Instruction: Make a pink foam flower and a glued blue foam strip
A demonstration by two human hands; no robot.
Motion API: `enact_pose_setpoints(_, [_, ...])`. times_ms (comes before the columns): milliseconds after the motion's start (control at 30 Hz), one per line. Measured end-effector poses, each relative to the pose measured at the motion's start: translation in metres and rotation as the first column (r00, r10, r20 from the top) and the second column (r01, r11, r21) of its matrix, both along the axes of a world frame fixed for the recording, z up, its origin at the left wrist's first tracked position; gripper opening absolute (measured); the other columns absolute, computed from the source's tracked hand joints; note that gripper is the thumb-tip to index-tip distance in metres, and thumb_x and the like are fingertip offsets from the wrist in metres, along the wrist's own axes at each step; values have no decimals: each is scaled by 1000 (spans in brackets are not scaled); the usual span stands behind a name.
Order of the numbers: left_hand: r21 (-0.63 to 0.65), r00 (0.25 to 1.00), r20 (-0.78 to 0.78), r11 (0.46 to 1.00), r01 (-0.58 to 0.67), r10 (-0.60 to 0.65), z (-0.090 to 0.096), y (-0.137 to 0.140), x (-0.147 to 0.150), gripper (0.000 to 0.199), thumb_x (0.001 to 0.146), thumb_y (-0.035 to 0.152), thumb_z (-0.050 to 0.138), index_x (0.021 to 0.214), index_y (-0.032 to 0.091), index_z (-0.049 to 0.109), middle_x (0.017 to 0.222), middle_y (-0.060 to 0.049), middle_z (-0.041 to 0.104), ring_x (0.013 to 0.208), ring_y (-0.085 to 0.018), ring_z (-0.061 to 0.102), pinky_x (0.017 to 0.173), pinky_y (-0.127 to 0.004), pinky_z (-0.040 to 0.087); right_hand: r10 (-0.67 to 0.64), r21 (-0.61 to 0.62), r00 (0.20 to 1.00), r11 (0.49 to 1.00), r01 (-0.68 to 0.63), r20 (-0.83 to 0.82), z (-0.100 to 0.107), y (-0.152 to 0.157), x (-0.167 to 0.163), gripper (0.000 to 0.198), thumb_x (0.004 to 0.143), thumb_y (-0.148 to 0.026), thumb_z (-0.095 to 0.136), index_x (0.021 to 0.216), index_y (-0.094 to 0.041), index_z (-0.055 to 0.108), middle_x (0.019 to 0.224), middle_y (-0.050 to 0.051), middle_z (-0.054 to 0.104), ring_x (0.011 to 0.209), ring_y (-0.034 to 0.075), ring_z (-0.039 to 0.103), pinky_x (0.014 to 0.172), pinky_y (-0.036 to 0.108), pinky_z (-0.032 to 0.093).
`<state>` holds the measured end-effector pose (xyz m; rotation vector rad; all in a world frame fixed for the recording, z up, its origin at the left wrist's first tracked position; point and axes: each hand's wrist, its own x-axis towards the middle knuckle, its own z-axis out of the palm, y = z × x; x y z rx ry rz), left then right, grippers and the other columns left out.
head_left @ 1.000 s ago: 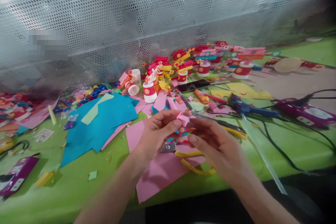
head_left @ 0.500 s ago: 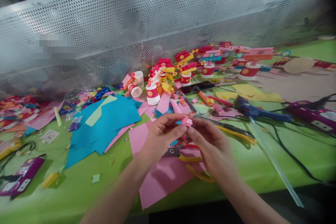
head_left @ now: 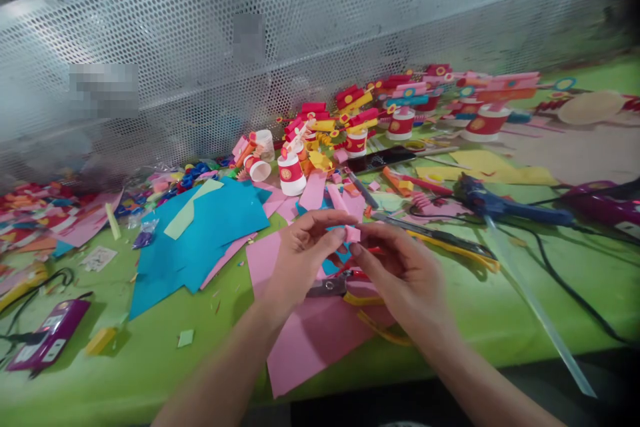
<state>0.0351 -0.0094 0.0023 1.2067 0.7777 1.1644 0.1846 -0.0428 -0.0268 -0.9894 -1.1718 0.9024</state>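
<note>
Closer together than a second ago, our left hand (head_left: 300, 253) and right hand (head_left: 410, 267) meet in the head view, both with a narrow grip on a small pink piece (head_left: 353, 234) above a pink sheet (head_left: 310, 347) on the desk (head_left: 135, 377). Farther back, several red-banded cups (head_left: 291, 173) already carry paper parts (head_left: 511, 84) and look assembled; our piece seems shaped but unattached, and we cannot tell how much work remains.

The head camera looks forward and down from six o'clock, near the table (head_left: 115, 373), facing the metal screen (head_left: 190, 20) at twelve.
</note>
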Motion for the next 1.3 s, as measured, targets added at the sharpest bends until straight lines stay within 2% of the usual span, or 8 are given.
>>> enact_pose_setpoints(200, [-16, 992, -86, 996, -90, 88, 5, -1, 2, 14, 85, 25, 72, 96, 19, 77, 88, -4, 74, 77, -14, 66, 68, -25, 57, -19, -5, 996, 1000, 20, 90, -1, -2, 1, 20, 89, -30, 74, 109, -33, 72, 98, -1, 68, 75, 13, 70, 60, 21, 62])
enact_pose_setpoints(333, [-34, 998, -43, 998, -51, 49, 3, 1, 4, 14, 86, 25, 71, 95, 18, 78, 87, -4, 75, 82, -14, 68, 77, -27, 58, -61, 26, 989, 998, 58, 134, -2, -1, 0, 18, 90, -29, 73, 108, -33, 72, 99, 0, 69, 78, 13, 70, 64, 22, 63])
enact_pose_setpoints(633, [-65, 1000, -23, 998, 3, -5, 1, 2, 0, 25, 83, 17, 65, 105, 21, 76, 97, -5, 74, 92, -18, 69, 83, -30, 56, -103, 42, 979, 994, 98, 177, 2, -1, -1, 16, 88, -28, 75, 103, -29, 72, 96, 0, 71, 75, 13, 70, 60, 22, 61])
enact_pose_setpoints(867, [69, 993, -118, 998, 9, -1, 4, 3, -4, 34, 83, 14, 62, 114, 23, 73, 112, -7, 72, 100, -21, 66, 83, -33, 55, -91, 71, 983, 994, 81, 157, 1, 0, -2, 18, 86, -24, 75, 103, -28, 71, 92, -1, 69, 74, 12, 69, 65, 21, 61])
enact_pose_setpoints(1000, [175, 989, -151, 984, 37, -11, 8, 4, -8, 27, 81, 9, 61, 99, 23, 76, 124, -7, 68, 119, -24, 61, 84, -30, 54, -85, 54, 983, 996, 77, 164, 0, -1, -1, 17, 87, -24, 75, 102, -28, 71, 91, -1, 69, 75, 12, 69, 66, 21, 60])
enact_pose_setpoints(1100, [218, 980, -195, 972, 87, -44, 11, 5, -11, 22, 81, 7, 60, 87, 21, 76, 135, -8, 62, 129, -26, 56, 78, -26, 53, -74, 50, 982, 997, 67, 171, 0, -2, 0, 16, 87, -25, 75, 102, -27, 70, 92, 0, 69, 76, 13, 69, 68, 23, 61])
enact_pose_setpoints(1200, [189, 976, -209, 977, 101, -60, 12, 6, -12, 17, 81, 8, 61, 84, 20, 73, 136, -8, 62, 125, -26, 58, 69, -23, 51, -57, 32, 988, 998, 53, 146, 1, -2, -1, 16, 86, -27, 75, 102, -27, 71, 95, 1, 68, 77, 15, 70, 69, 26, 62])
enact_pose_setpoints(1300, [166, 978, -199, 982, 90, -56, 12, 6, -12, 13, 81, 11, 62, 83, 20, 71, 133, -8, 64, 116, -25, 62, 70, -25, 53, -39, -2, 994, 999, 39, 104, 2, -3, -2, 17, 86, -30, 76, 101, -28, 71, 95, 2, 69, 76, 17, 70, 65, 28, 63])
